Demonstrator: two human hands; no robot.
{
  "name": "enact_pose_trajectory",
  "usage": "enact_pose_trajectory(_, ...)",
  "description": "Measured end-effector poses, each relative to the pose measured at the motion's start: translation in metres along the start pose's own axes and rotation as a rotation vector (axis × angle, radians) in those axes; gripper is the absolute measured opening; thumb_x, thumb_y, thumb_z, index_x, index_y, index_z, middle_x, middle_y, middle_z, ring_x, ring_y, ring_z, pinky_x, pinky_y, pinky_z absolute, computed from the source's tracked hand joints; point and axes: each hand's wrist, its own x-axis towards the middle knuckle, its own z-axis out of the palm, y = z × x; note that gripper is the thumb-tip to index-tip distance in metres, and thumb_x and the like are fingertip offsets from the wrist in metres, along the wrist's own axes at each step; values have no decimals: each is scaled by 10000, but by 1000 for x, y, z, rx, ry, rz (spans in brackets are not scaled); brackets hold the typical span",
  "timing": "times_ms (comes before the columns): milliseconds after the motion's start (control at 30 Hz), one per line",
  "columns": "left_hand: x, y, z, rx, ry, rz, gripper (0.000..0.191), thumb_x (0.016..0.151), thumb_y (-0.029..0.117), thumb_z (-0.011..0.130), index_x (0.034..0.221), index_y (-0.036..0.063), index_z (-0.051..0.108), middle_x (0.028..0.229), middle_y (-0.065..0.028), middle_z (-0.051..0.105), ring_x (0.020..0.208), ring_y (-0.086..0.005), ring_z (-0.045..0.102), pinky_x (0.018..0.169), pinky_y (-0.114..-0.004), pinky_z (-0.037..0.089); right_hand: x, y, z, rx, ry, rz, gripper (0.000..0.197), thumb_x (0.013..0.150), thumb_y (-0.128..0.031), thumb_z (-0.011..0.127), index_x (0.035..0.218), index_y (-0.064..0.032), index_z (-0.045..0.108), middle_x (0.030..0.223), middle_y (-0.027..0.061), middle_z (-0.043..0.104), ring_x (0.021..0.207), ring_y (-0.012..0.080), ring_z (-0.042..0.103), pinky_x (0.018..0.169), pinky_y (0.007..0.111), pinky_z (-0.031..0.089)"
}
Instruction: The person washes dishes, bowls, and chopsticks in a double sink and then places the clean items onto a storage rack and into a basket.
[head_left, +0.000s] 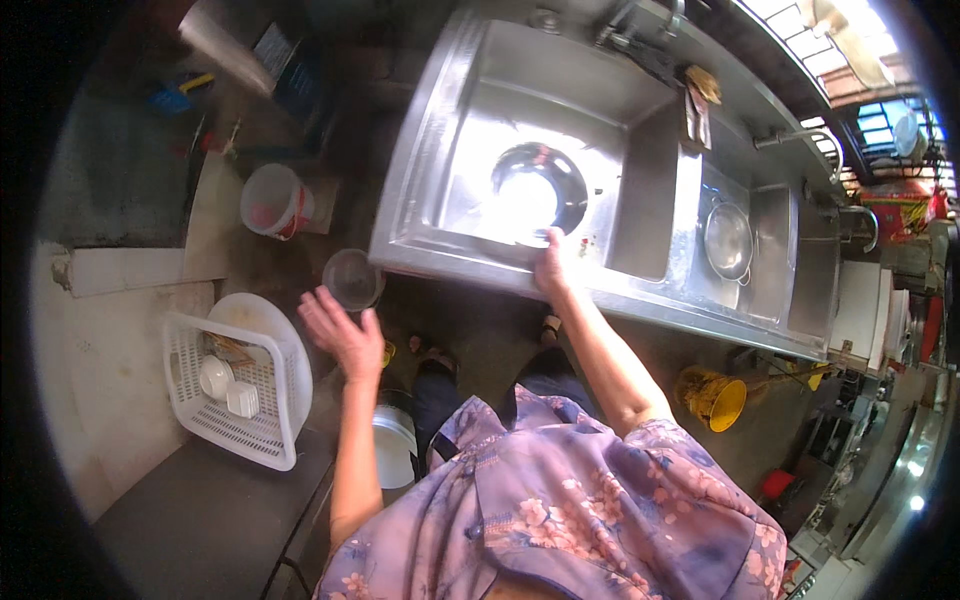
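At the near rim of the stainless steel sink (645, 180), my right hand (553, 264) has its fingers at the near edge of a round metal bowl (574, 187). Glare hides whether they grip it. The bowl lies on the floor of the large basin. My left hand (343, 334) is in the air left of the sink, fingers apart and holding nothing. Just beyond its fingertips, lower down, is a round translucent container (352, 279). Farther left, a white plastic basket (285, 405) holds small white bowls (217, 377) and wooden chopsticks (229, 349).
A metal strainer or pan (728, 241) lies in the smaller basin. Curved taps (817, 135) line the back. On the floor are a white and red bucket (276, 201), a yellow bucket (712, 399) and a white bucket (394, 450) close by my legs.
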Motion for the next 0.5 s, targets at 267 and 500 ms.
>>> enact_pose_trajectory(267, -34, 225, 62, -54, -282, 277, 795, 784, 348, 603, 1403, 72, 186, 1444, -239, 84, 1339, -406, 47, 1054, -538, 74, 104, -43, -209, 730, 124, -227, 122, 811, -67, 544, 883, 28, 569, 805, 96, 596, 702, 178, 604, 624, 316, 512)
enact_pose_trajectory(500, -68, 348, 114, -68, -554, 611, 739, 752, 445, 600, 1346, 93, 336, 1358, -220, 313, 1289, -377, 247, 1053, -503, 152, 208, -10, -425, -255, 585, -493, 393, 696, -88, 453, 1033, 110, 488, 912, 198, 610, 770, 269, 595, 688, 366, 471)
